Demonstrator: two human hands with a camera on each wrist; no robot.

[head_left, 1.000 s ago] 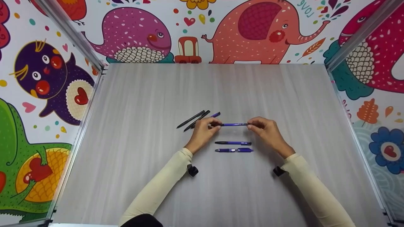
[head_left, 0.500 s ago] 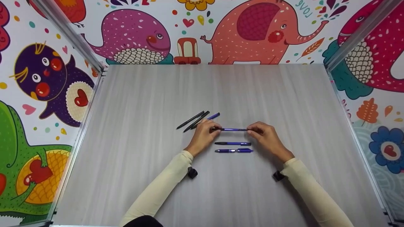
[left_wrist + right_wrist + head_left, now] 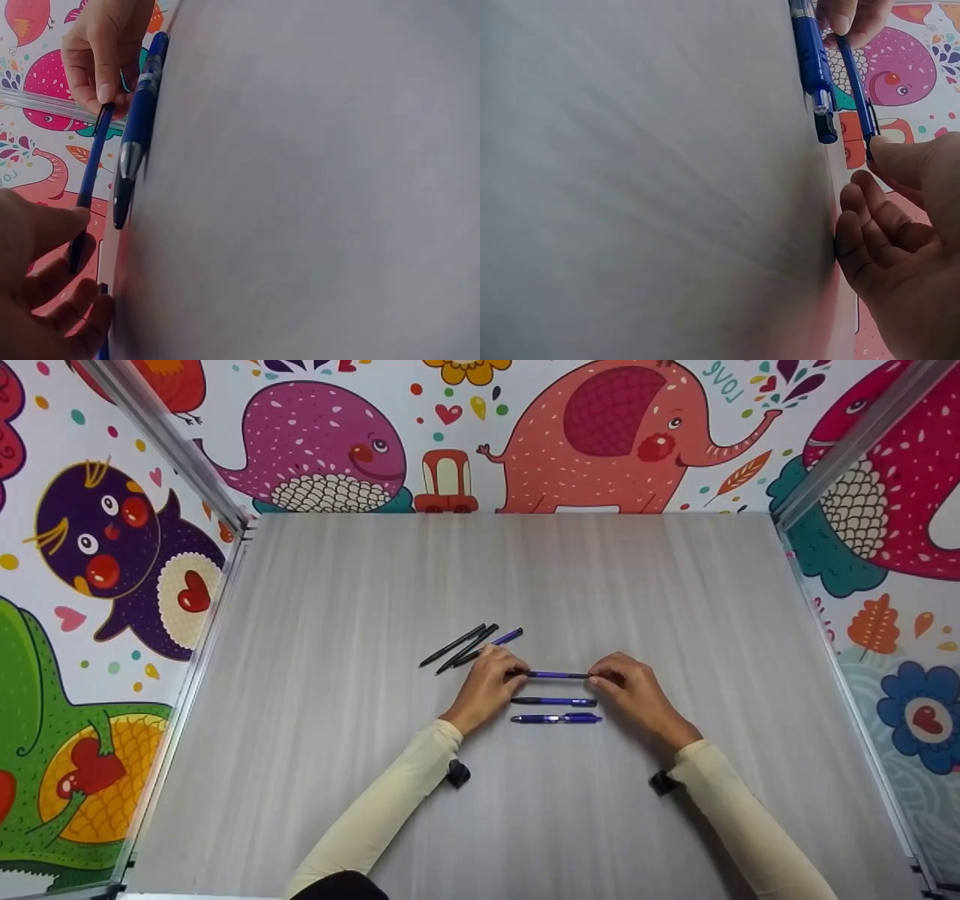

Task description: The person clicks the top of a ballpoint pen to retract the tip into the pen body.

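A blue pen (image 3: pixel 556 675) with dark ends stretches level between both hands in the head view. The left hand (image 3: pixel 489 684) pinches its dark tip end between thumb and fingers. At the clip end, the right hand (image 3: pixel 628 685) pinches it the same way. Just nearer the person, a second blue pen (image 3: pixel 553 701) lies parallel on the table, and below that a blue pen with a silvery band (image 3: pixel 556 718). In the left wrist view the held pen (image 3: pixel 91 165) shows beside the banded pen (image 3: pixel 141 112); the right wrist view shows the held pen (image 3: pixel 859 90) from its other end.
Two black pens (image 3: pixel 452 645) and another blue pen (image 3: pixel 510 636) lie slanted on the grey table (image 3: pixel 360 585), beyond the left hand, which partly covers the blue one. Printed cartoon walls and metal rails (image 3: pixel 202 637) border the table.
Both hands have drawn the held pen toward the person, closer to the two parallel pens. The pens lying on the table have stayed in place.
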